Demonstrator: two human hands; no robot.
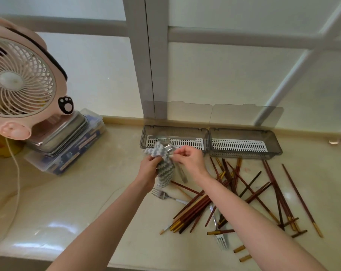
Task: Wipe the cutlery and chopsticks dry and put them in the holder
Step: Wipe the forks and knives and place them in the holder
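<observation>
Currently we are gripping a grey-and-white zigzag cloth (164, 165) in our left hand (148, 167), wrapping a shiny metal utensil (170, 150). Our right hand (189, 158) is pinching that utensil above the grey two-compartment plastic holder (243, 153); dark red-brown wooden chopsticks (243, 192) are lying scattered nearby.

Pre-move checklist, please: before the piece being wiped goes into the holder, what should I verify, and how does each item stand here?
1. Cloth in left hand: ok.
2. Right hand has a grip on the metal piece at the cloth: ok.
3. Piece dry: cannot tell.
4. Holder lids open: ok.
5. Left compartment has room: ok, only some cutlery inside.
6. Chopsticks and forks all wiped: not ok, they lie scattered on the counter.
</observation>
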